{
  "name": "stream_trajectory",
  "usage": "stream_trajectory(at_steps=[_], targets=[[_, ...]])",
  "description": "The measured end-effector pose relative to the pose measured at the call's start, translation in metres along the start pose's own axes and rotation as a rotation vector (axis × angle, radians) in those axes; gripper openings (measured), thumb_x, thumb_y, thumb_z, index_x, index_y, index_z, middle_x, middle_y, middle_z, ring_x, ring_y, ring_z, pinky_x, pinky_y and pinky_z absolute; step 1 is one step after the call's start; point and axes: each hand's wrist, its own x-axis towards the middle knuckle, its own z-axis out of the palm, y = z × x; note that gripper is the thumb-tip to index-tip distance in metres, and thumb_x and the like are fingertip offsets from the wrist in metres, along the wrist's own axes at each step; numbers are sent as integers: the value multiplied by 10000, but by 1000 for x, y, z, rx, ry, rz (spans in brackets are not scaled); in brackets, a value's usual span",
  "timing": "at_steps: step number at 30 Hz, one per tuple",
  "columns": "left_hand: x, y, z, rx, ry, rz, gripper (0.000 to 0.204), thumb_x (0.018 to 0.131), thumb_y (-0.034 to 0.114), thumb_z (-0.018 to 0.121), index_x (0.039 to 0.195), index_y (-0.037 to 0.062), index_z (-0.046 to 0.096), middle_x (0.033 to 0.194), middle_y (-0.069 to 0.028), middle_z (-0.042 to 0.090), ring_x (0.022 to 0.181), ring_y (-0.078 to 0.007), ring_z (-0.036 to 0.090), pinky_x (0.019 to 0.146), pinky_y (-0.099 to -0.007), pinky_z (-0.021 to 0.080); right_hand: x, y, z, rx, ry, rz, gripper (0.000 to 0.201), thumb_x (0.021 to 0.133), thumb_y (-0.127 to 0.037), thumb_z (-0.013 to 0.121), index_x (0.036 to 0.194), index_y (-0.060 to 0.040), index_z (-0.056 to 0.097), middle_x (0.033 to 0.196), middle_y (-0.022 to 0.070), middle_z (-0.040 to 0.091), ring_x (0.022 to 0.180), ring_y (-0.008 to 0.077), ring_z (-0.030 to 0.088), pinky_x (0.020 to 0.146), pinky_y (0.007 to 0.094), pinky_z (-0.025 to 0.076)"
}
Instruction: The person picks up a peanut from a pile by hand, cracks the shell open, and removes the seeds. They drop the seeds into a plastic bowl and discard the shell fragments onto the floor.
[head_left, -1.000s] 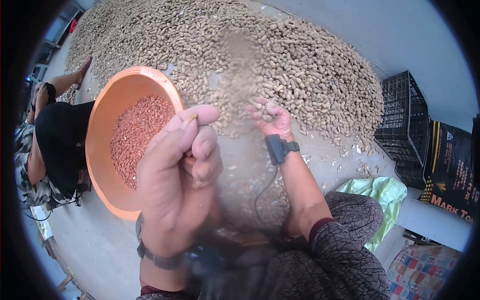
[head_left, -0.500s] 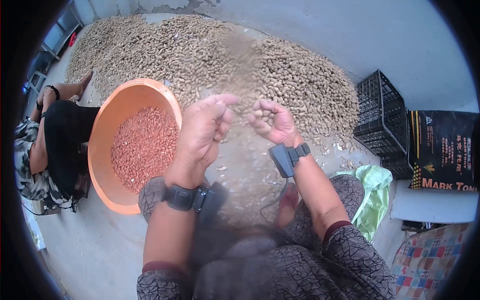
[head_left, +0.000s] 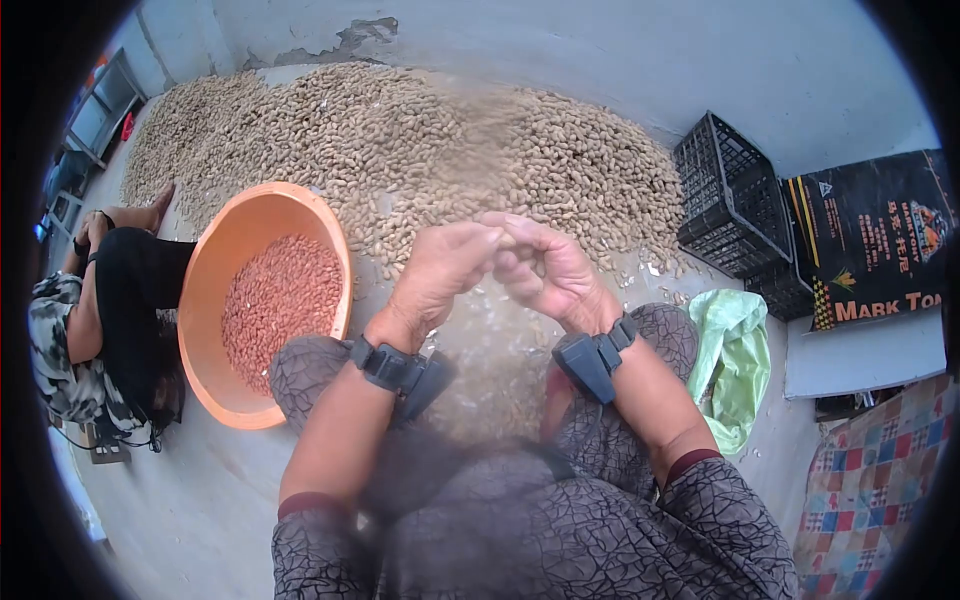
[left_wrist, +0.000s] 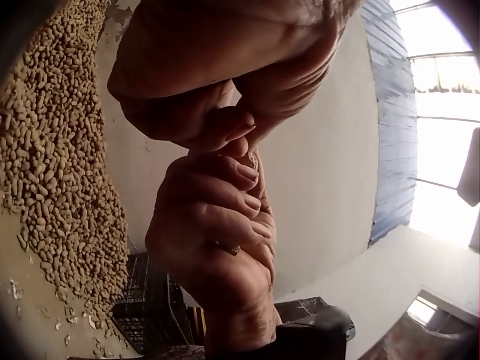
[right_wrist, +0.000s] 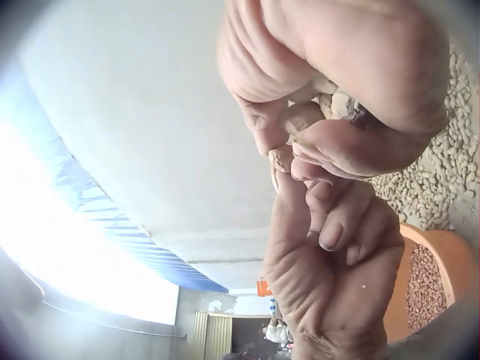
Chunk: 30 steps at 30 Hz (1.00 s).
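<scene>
Both hands meet fingertip to fingertip in front of the body, at a peanut in its shell (right_wrist: 280,159). My right hand (head_left: 560,280) pinches that peanut between thumb and forefinger. More unshelled peanuts (right_wrist: 345,107) lie in its palm under the curled fingers. My left hand (head_left: 448,268) has its thumb and forefinger on the same peanut, its other fingers curled in. In the left wrist view, the left hand partly hides the peanut. Left of the hands stands an orange basin (head_left: 205,345) holding shelled reddish peanut kernels (head_left: 280,305).
A wide heap of unshelled peanuts (head_left: 380,140) spreads along the wall. Black crates (head_left: 735,200), a dark printed box (head_left: 870,240) and a green plastic bag (head_left: 730,370) stand at the right. Another seated person (head_left: 120,310) is at the left; broken shells litter the floor between the knees.
My left hand has moved from beside the basin toward the right hand, and their fingertips now meet at a peanut. The head view has tilted up, showing more wall.
</scene>
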Motion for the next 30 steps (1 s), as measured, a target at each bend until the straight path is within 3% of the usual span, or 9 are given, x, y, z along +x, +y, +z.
stream_trajectory(at_steps=[2, 4, 7, 10, 13, 18, 22, 24, 30], targets=[[-2, -2, 1, -29, 9, 3, 145, 887, 168, 558, 909, 29, 591, 666, 32, 540, 550, -7, 423, 451, -132, 310, -5, 5, -4, 11, 24, -26, 216, 856, -127, 528, 1055, -44, 531, 738, 51, 556, 544, 67, 496, 398, 149, 377], [-1, -4, 2, -308, -11, -51, 155, 873, 173, 566, 896, 20, 577, 688, 10, 547, 549, -26, 436, 434, -143, 300, -9, 9, -12, 19, 43, -49, 219, 861, -128, 528, 1064, -46, 533, 745, 45, 555, 553, 56, 490, 401, 144, 367], [0, -4, 7, -464, 0, -105, 162, 872, 161, 538, 907, 6, 568, 701, -1, 531, 532, -41, 423, 420, -149, 294, -14, 14, -25, -34, 80, -96, 212, 871, -120, 528, 1066, -39, 541, 743, 25, 542, 559, 41, 465, 407, 134, 338], [7, -10, 0, -499, -93, -146, 165, 877, 147, 502, 942, 3, 548, 701, -6, 508, 521, -49, 408, 407, -157, 297, -18, 18, -32, -133, 62, -117, 215, 868, -137, 562, 1056, -34, 549, 731, 5, 524, 556, 36, 444, 411, 129, 316], [8, -10, 5, -452, -4, -136, 172, 882, 132, 475, 977, -1, 530, 676, -7, 490, 512, -48, 393, 399, -158, 294, -20, 15, -33, -201, 70, -189, 221, 854, -163, 602, 1028, -33, 562, 724, -6, 518, 552, 30, 439, 408, 130, 318], [14, -17, 5, -488, -58, -197, 183, 909, 156, 449, 969, -1, 519, 669, -15, 490, 504, -51, 398, 386, -158, 282, -30, 10, -20, -383, 169, -260, 214, 866, -180, 583, 1003, -16, 577, 724, -11, 526, 559, 32, 467, 401, 132, 321], [12, -16, 12, -448, -3, -204, 227, 934, 199, 433, 907, -5, 527, 689, -36, 520, 497, -53, 409, 382, -159, 287, -24, 12, -28, -376, 154, -260, 285, 891, -238, 510, 1019, 10, 572, 747, 15, 559, 566, 61, 496, 403, 157, 348], [11, -15, 14, -433, 4, -195, 232, 935, 198, 430, 899, -9, 530, 702, -45, 533, 499, -52, 413, 383, -159, 293, -23, 12, -30, -82, 131, -155, 304, 881, -228, 494, 986, 41, 589, 725, 76, 614, 615, 144, 611, 449, 180, 468], [8, -13, 11, -416, 11, -175, 198, 912, 121, 410, 944, -33, 530, 744, -71, 564, 506, -43, 423, 392, -143, 313, -17, 13, -37, -71, 117, -148, 315, 879, -283, 480, 957, 7, 573, 836, 93, 618, 673, 132, 590, 445, 191, 415]])
